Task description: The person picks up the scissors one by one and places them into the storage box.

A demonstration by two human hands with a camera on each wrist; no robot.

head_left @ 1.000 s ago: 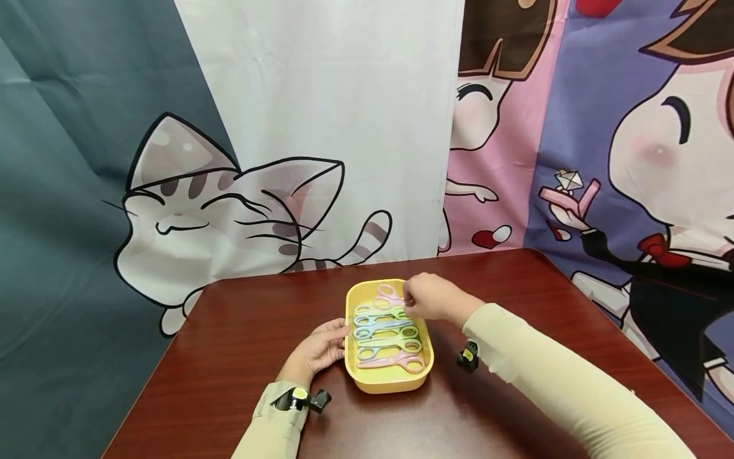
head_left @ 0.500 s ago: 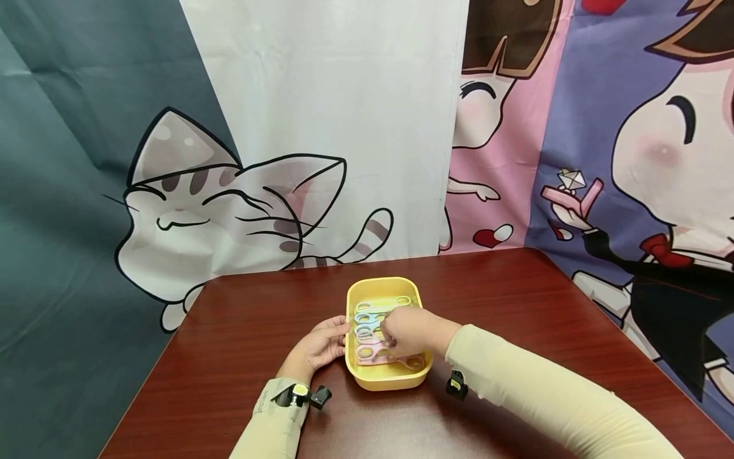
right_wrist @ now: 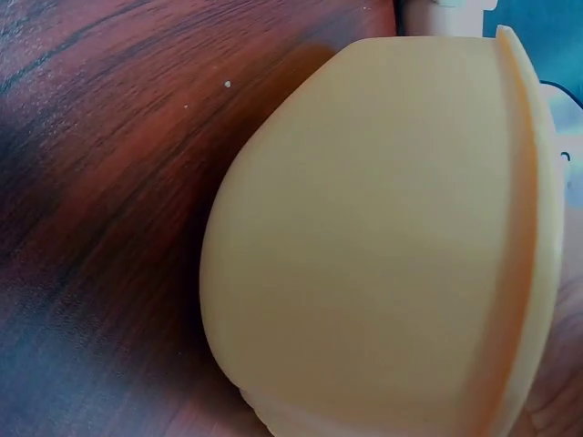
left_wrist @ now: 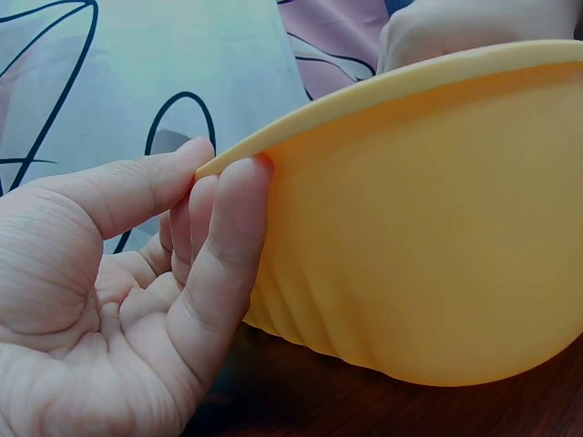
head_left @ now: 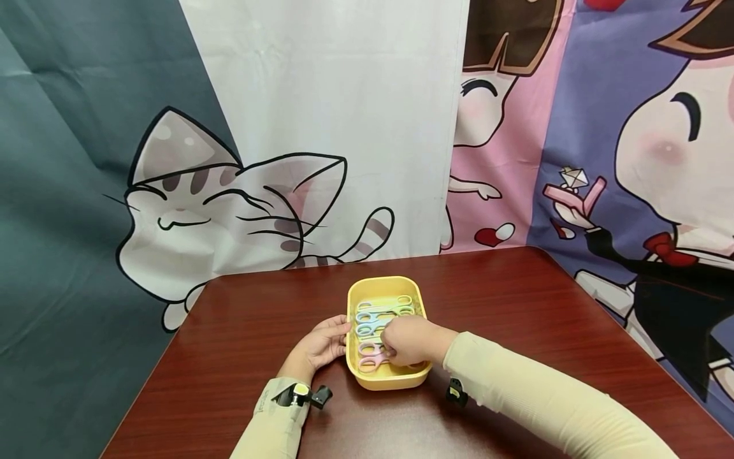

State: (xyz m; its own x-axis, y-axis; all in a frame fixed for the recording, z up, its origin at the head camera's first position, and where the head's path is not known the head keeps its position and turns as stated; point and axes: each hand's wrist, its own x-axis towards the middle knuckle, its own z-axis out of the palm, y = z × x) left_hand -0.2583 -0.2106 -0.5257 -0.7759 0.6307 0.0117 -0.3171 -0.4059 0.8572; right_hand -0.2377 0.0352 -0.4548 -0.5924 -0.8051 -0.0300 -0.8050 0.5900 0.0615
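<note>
A yellow plastic tray (head_left: 387, 384) stands on the table with several pairs of scissors laid side by side in it. In the left wrist view, my left hand (left_wrist: 137, 246) pinches the tray's rim between thumb and fingers. My right hand (head_left: 413, 341) reaches down inside the tray near its front end and grips a pair of pink scissors (head_left: 369, 363), whose handles point left. Its fingertips and the blades are hidden under the hand. Behind it lie blue scissors (head_left: 365, 329) and scissors with a green handle (head_left: 404, 301). The right wrist view is mostly the tray's outer wall (right_wrist: 364, 228).
The dark red wooden table (head_left: 275, 299) spreads around the tray. Behind it hangs a cartoon-printed cloth (head_left: 355, 127). Each wrist carries a small black camera mount, such as the left one (head_left: 301, 395).
The right hand has brought the pink scissors from the tray's far end to its front end, handles now pointing left. The left hand stays at the rim.
</note>
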